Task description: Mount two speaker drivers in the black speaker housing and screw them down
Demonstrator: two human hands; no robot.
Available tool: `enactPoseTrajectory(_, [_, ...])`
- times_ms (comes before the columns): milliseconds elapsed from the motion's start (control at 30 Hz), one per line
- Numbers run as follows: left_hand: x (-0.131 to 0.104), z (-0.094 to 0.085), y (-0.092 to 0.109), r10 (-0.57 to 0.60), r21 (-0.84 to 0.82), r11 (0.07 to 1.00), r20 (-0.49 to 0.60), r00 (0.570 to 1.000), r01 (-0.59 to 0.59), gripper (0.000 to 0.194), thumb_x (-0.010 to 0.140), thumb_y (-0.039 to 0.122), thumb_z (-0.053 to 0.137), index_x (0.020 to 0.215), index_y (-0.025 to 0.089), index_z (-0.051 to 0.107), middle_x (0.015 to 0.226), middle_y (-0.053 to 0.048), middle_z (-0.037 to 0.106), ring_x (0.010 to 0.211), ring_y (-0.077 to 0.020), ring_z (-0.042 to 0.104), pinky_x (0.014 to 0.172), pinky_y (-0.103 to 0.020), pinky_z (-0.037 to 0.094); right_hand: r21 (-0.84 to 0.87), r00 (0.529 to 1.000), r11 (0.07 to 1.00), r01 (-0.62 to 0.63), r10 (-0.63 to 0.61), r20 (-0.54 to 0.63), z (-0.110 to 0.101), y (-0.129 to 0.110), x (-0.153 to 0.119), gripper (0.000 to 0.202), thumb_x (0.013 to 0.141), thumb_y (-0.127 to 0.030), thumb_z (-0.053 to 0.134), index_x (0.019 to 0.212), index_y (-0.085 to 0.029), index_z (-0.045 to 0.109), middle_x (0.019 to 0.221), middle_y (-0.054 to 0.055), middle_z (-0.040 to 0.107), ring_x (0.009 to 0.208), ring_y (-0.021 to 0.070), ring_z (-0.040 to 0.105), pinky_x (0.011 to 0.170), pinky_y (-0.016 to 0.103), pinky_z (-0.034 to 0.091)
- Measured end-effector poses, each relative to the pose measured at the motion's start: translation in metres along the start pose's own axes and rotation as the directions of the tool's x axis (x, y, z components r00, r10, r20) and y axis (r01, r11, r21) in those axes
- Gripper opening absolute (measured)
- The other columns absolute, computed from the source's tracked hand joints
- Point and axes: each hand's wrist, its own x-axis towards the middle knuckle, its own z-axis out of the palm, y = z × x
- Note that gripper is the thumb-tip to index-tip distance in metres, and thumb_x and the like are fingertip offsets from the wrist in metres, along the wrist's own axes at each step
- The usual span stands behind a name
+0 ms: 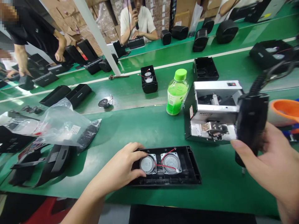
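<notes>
Housing (184, 174), a black speaker shell holding two round drivers (171, 162), lies open-side up at six o'clock, its long axis running nine to three. Our left hand (121, 168) presses flat on its nine o'clock end. Our right hand (268, 161) grips a black electric screwdriver (251, 124) upright at three o'clock. We cannot read the green bottle (177, 93) label.

Both of the person's arms come into view bare: no sleeve, cuff or glove shows on either one. The left hand (123, 166) carries no ring, and its wrist and forearm bear no watch, band or strap. The right hand (268, 165) is likewise ungloved and ringless, with short, plain, unpainted fingernails; the thumbnail shows clearly. Its wrist is cut off by the picture's edge.
</notes>
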Motion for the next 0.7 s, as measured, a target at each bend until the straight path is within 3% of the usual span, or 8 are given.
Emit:
enactPoseTrajectory(100, [0.003, 0.009, 0.004, 0.027, -0.022, 0.999, -0.028, 0.999, -0.028, 0.047, 0.081, 0.013, 0.092, 0.124, 0.026, 0.076, 0.139, -0.008, 0.070, 0.123, -0.0283, 0.072, 0.106, -0.046, 0.065, 0.289, 0.995, 0.953, -0.095, 0.096, 0.012, -0.003, -0.002, 0.009, 0.077, 0.080, -0.055, 0.091, 0.149, -0.033, 0.064, 0.121, 0.013, 0.077, 0.102, 0.0395, 0.077, 0.098, 0.065, 0.059])
enactPoseTrajectory(233, [0.018, 0.023, 0.018, 0.102, -0.051, 0.993, -0.024, 0.994, -0.103, 0.052, 0.076, 0.012, 0.094, 0.123, 0.027, 0.076, 0.137, -0.007, 0.071, 0.122, -0.0283, 0.073, 0.104, -0.044, 0.066, 0.533, 0.993, 0.842, -0.082, 0.116, -0.030, -0.027, -0.005, 0.025, 0.051, 0.091, -0.046, 0.085, 0.137, -0.031, 0.070, 0.101, 0.006, 0.069, 0.079, 0.0246, 0.073, 0.078, 0.047, 0.069])
enactPoseTrajectory(367, [0.037, 0.025, 0.033, 0.155, -0.052, 0.987, 0.012, 0.988, -0.154, 0.052, 0.073, 0.013, 0.095, 0.120, 0.025, 0.078, 0.133, -0.006, 0.073, 0.117, -0.0283, 0.074, 0.099, -0.043, 0.067, 0.696, 0.994, 0.718, 0.003, 0.073, -0.080, -0.056, -0.021, 0.039, 0.053, 0.098, -0.051, 0.079, 0.147, -0.038, 0.062, 0.092, 0.003, 0.065, 0.066, 0.0202, 0.068, 0.064, 0.042, 0.064])
enactPoseTrajectory(467, [0.043, 0.023, 0.037, 0.161, -0.041, 0.986, 0.037, 0.986, -0.159, 0.050, 0.074, 0.014, 0.096, 0.119, 0.026, 0.079, 0.131, -0.007, 0.072, 0.115, -0.0297, 0.073, 0.098, -0.046, 0.066, 0.747, 0.993, 0.654, 0.119, -0.059, -0.107, -0.069, -0.043, 0.041, 0.054, 0.112, -0.066, 0.042, 0.152, -0.034, 0.058, 0.078, 0.003, 0.059, 0.057, 0.0176, 0.059, 0.056, 0.037, 0.052])
enactPoseTrajectory(533, [0.043, 0.023, 0.038, 0.178, -0.037, 0.984, 0.026, 0.984, -0.177, 0.055, 0.072, 0.017, 0.098, 0.122, 0.027, 0.078, 0.135, -0.009, 0.071, 0.123, -0.0346, 0.071, 0.103, -0.054, 0.065, 0.784, 0.981, 0.600, 0.158, -0.183, -0.058, -0.073, -0.062, 0.040, 0.065, 0.115, -0.060, 0.011, 0.151, -0.031, 0.057, 0.073, 0.002, 0.052, 0.058, 0.0182, 0.056, 0.060, 0.037, 0.051])
enactPoseTrajectory(633, [0.041, 0.025, 0.045, 0.234, -0.080, 0.967, -0.085, 0.968, -0.241, 0.052, 0.081, 0.017, 0.091, 0.129, 0.031, 0.075, 0.144, -0.011, 0.067, 0.135, -0.0391, 0.065, 0.113, -0.069, 0.057, 0.813, 0.933, 0.538, 0.223, -0.360, -0.017, -0.070, -0.096, 0.041, 0.066, 0.115, -0.052, 0.002, 0.148, -0.029, 0.054, 0.076, 0.003, 0.050, 0.063, 0.0209, 0.057, 0.065, 0.040, 0.055])
enactPoseTrajectory(700, [0.044, 0.030, 0.056, 0.270, -0.130, 0.947, -0.175, 0.947, -0.294, 0.042, 0.090, 0.020, 0.084, 0.129, 0.032, 0.073, 0.144, -0.011, 0.066, 0.135, -0.0369, 0.065, 0.120, -0.077, 0.048, 0.674, 0.848, 0.616, 0.408, -0.529, -0.030, -0.062, -0.117, 0.044, 0.070, 0.112, -0.059, -0.003, 0.153, -0.025, 0.043, 0.075, 0.002, 0.047, 0.061, 0.0213, 0.055, 0.062, 0.039, 0.057])
